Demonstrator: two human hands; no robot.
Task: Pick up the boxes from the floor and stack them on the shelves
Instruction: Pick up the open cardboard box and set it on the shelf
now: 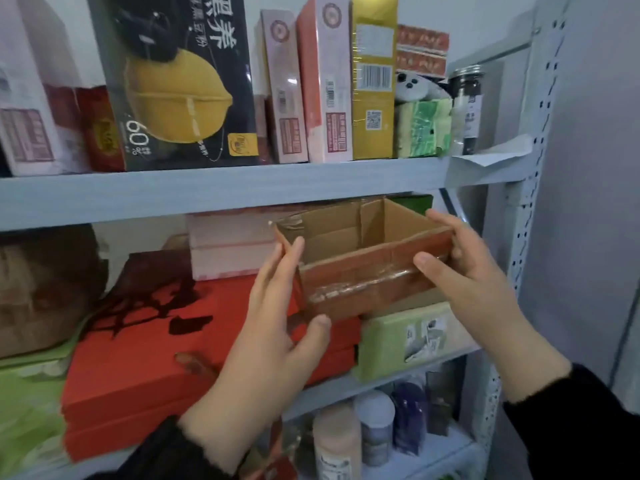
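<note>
Gripping from both ends, the left hand (273, 327) is laying its nearly straight fingers against the left end of an open-topped cardboard box (363, 275) with the thumb hooking under the front lower corner, while the right hand (478, 285) is pinching the right end, thumb on the taped front face and fingers curling over the rim. Black sleeves (571, 420) are covering both wrists. Below the hands, jars and bottles (374, 424) are standing on the lowest visible shelf. The cardboard box is sitting tilted in the middle shelf bay, its right part over a pale green carton (408, 337); whether it is resting on that carton or hanging just above it cannot be told. A flat red gift box (138, 368) is lying just left of the green carton, beneath the left hand. Behind the cardboard box, pale pink boxes (228, 247) are lying stacked against the back. Above, a grey shelf board (225, 188) is carrying a black box with a yellow lemon picture (180, 81), several upright boxes including a gold one (374, 81), a plush toy (412, 86) and a dark-lidded jar (465, 105).
</note>
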